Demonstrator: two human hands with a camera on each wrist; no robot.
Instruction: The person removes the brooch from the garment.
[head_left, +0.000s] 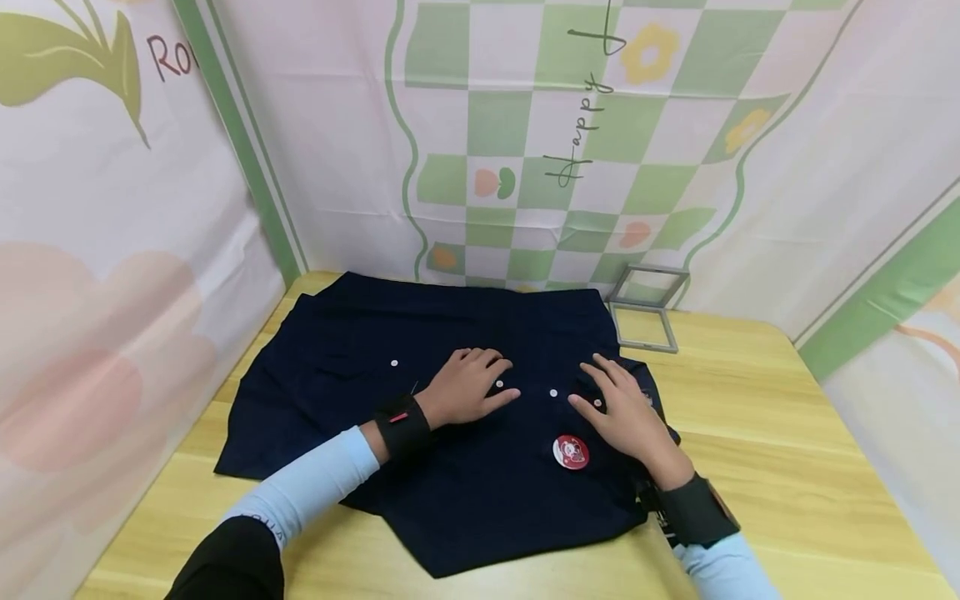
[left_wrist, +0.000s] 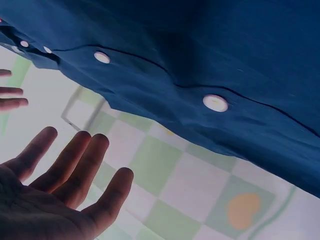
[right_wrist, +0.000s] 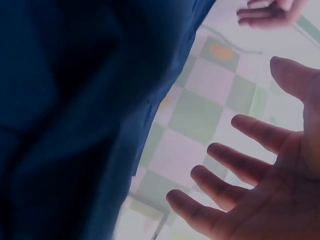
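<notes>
Navy buttoned cloth garment (head_left: pixel 480 492) stretches nine-to-three o'clock, yellow wooden bench (head_left: pixel 780 417) extending past three; left hand (head_left: pixel 467 390), right hand (head_left: pixel 632 421): fingers (right_wrist: pixel 240 162) apart.

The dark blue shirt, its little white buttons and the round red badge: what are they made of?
The shirt looks like matte cloth, perhaps cotton: it creases and folds softly. The buttons seem smooth, hard plastic, being neat pale discs. The badge has a printed face, perhaps over metal or plastic; I can't tell which.
</notes>
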